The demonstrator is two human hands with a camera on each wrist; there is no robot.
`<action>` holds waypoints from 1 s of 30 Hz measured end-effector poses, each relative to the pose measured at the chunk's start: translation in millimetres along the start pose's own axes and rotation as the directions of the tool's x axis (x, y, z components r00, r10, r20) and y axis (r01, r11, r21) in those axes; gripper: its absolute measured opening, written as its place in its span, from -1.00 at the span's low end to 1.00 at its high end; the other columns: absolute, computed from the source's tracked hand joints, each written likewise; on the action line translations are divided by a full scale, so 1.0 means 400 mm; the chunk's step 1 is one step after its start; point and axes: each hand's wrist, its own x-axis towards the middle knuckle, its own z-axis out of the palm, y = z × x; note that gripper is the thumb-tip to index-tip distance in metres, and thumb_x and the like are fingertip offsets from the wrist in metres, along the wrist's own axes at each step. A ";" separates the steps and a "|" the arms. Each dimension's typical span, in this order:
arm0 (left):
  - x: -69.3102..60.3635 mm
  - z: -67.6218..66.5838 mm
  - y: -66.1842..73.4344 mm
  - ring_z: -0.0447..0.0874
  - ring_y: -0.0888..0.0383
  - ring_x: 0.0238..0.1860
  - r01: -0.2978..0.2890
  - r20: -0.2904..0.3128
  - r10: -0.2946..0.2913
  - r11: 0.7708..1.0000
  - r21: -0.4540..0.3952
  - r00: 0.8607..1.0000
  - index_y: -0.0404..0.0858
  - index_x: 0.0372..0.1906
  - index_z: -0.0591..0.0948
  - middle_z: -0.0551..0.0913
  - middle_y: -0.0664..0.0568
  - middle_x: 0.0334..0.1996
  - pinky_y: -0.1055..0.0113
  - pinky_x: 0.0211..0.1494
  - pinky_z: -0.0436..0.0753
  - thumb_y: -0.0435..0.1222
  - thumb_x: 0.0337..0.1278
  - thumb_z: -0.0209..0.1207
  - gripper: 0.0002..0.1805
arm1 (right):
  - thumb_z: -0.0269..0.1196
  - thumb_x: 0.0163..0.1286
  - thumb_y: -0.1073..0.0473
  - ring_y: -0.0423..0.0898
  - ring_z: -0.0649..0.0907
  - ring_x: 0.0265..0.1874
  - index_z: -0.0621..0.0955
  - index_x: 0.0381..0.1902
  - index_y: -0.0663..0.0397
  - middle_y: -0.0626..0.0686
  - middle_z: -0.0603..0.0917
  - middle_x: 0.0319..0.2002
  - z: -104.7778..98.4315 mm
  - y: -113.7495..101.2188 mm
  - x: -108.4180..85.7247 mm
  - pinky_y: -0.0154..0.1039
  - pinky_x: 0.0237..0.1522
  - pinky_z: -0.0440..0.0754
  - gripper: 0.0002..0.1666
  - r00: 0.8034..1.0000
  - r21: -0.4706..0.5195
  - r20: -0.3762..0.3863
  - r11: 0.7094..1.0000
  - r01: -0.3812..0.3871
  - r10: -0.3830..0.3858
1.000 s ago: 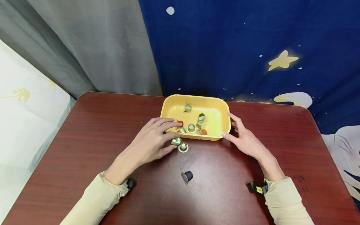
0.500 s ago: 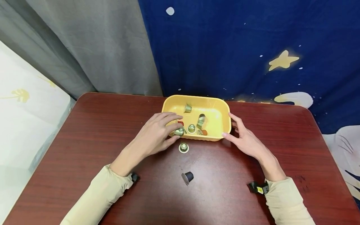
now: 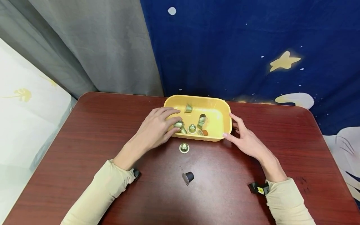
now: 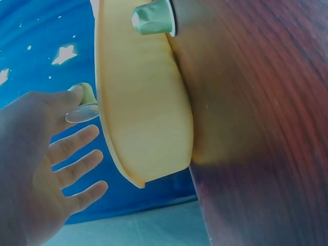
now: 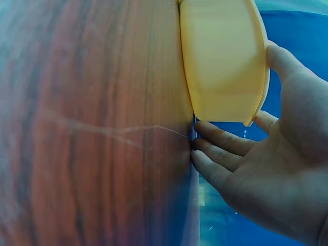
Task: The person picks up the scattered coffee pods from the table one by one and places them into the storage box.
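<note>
In the head view my left hand (image 3: 153, 128) is over the left end of a yellow plastic box (image 3: 216, 136). Its thumb and index finger pinch a green coffee capsule (image 4: 88, 95), seen in the left wrist view with its foil lid downward; the other fingers are spread. My right hand (image 3: 247, 142) touches the box's right end, thumb and index finger against the rim, the rest extended alongside. Inside the box lie several capsules, among them a green capsule (image 3: 192, 128) and an orange-ended capsule (image 3: 204, 132). My left fingers hide part of that end.
On the brown table (image 3: 222, 193), a green capsule (image 3: 184, 147) stands just in front of the box. A black capsule (image 3: 188, 177) lies on its side nearer to me. Behind the table's back edge hangs a blue curtain (image 3: 225, 47).
My left hand has lifted the green capsule from the table beside the other green one and carried it up over the front rim into the box's left end. The right hand stays at the box.
</note>
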 end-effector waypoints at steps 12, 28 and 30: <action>0.018 0.003 -0.029 0.40 -0.04 0.31 0.090 0.031 -0.090 0.996 -0.003 0.995 -0.05 -0.02 0.74 0.53 -0.04 0.25 0.02 0.24 0.40 -0.04 0.21 0.32 -0.70 | 0.20 0.41 -0.27 0.25 0.37 0.37 -0.12 0.59 -0.42 0.27 0.34 0.40 -0.003 0.002 0.005 0.22 0.35 0.27 0.02 1.000 0.001 -0.003 1.000 0.011 -0.011; 0.029 0.022 -0.056 0.16 -0.14 0.49 0.107 0.078 -0.106 0.994 -0.013 0.991 -0.10 0.03 0.73 0.40 -0.13 0.39 0.01 0.53 0.07 -0.09 0.23 0.30 -0.68 | 0.20 0.41 -0.27 0.27 0.38 0.36 -0.13 0.59 -0.42 0.27 0.36 0.38 0.000 0.002 0.002 0.24 0.34 0.28 0.02 1.000 0.003 0.001 1.000 0.009 -0.009; 0.029 0.023 -0.058 0.17 -0.13 0.49 0.115 0.088 -0.113 0.993 -0.014 0.990 -0.11 0.04 0.73 0.40 -0.14 0.39 -0.01 0.52 0.10 -0.09 0.23 0.30 -0.67 | 0.20 0.40 -0.27 0.26 0.38 0.36 -0.12 0.59 -0.41 0.27 0.35 0.39 0.000 0.002 0.001 0.24 0.34 0.29 0.02 1.000 0.002 -0.001 1.000 0.010 -0.010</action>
